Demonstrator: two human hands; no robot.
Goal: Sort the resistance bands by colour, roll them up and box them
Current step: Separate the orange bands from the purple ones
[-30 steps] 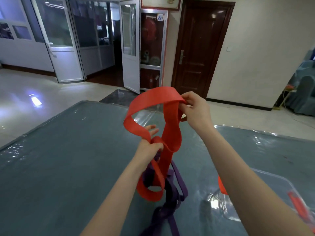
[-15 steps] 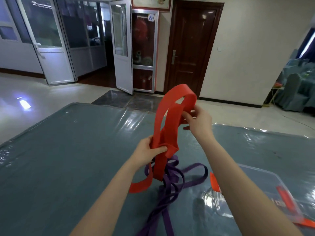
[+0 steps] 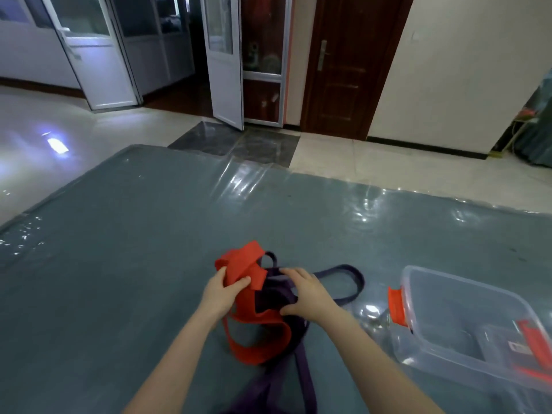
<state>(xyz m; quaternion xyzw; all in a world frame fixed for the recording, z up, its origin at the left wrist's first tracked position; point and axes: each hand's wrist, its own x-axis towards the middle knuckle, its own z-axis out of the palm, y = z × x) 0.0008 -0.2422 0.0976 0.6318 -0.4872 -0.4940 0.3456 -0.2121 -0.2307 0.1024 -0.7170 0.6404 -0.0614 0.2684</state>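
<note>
- The left hand sits low in the centre of the frame, thumb and fingers pinched shut on a bunched fold of the red band.
- The rest of that band hangs down from the grip and lies in a loop on the table — lower centre, just under both hands.
- The right hand is just right of the left, fingers spread and pressing down on the purple band; the grasp is loose, not closed round it (fingertips and thumb touch the strap).
- The purple band tangles beneath the red one — one loop reaches right, two straps run to the bottom edge.
- A clear box stands at lower right, apart from the bands, with a red clip on its near end.
</note>
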